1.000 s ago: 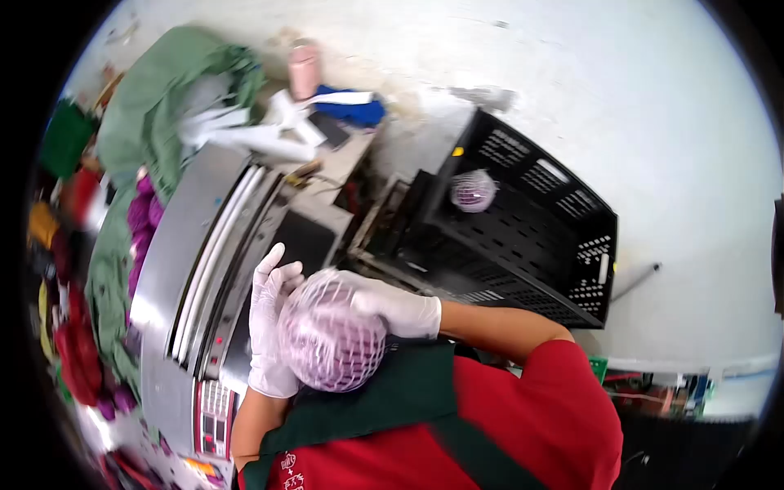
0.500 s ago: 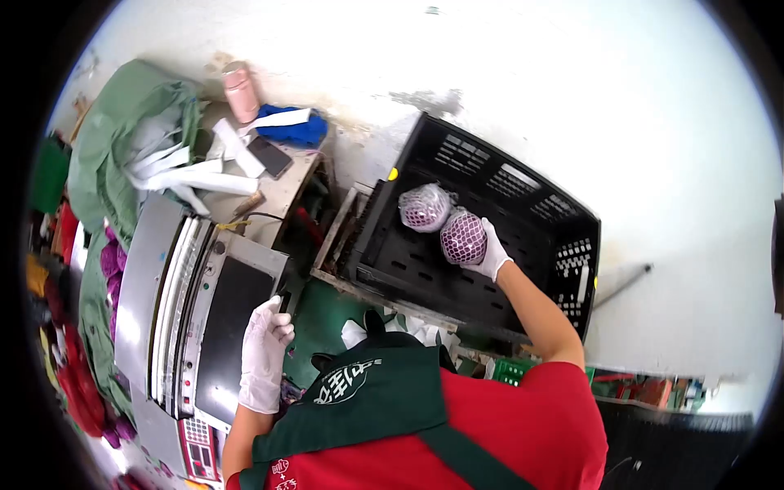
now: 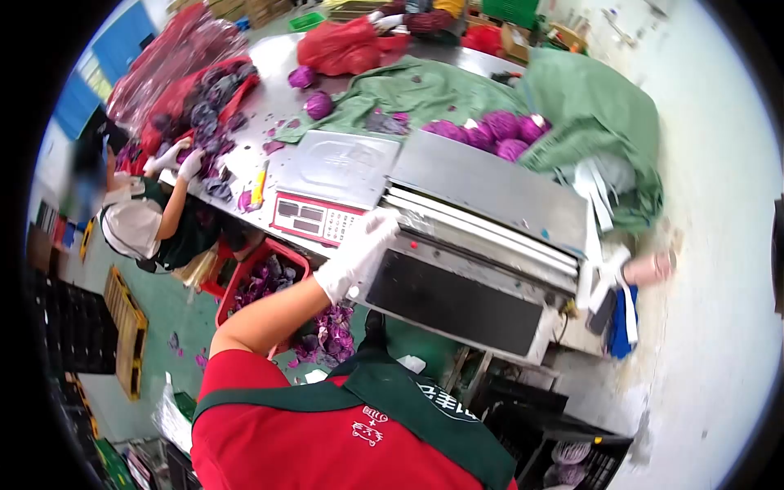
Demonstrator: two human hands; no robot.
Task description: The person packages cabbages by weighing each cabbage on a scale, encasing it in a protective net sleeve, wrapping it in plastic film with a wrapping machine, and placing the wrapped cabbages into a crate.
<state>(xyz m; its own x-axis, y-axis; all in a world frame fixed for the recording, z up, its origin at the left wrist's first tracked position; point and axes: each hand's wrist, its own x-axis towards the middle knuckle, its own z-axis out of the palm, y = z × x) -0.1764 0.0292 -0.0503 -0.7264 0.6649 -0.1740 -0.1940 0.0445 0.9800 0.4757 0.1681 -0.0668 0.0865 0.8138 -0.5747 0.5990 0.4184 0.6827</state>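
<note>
My left hand [image 3: 362,251], in a white glove, reaches to the left end of the film-wrapping machine [image 3: 482,237]. Its fingers are drawn together beside a crumpled bit of clear plastic film [image 3: 418,220]; whether they pinch it I cannot make out. The machine has a black pad [image 3: 457,298] at the front and white rollers behind it. Just left of the hand is a red-fronted scale [image 3: 314,219] with a metal pan. My right hand is out of view. Net-wrapped purple cabbages [image 3: 570,452] lie in the black crate [image 3: 608,465] at lower right.
Several purple cabbages [image 3: 500,131] sit behind the machine against green cloth [image 3: 596,106]. A yellow-handled knife [image 3: 260,186] lies on the metal table. At left, a co-worker [image 3: 155,220] handles dark leaves. Below stands a red bin [image 3: 237,286] of trimmings. A pink bottle [image 3: 649,268] is at right.
The view has swung left from the crate to the machine and table. My right hand has left the view, where it held a net-wrapped cabbage. My left hand now reaches to the machine.
</note>
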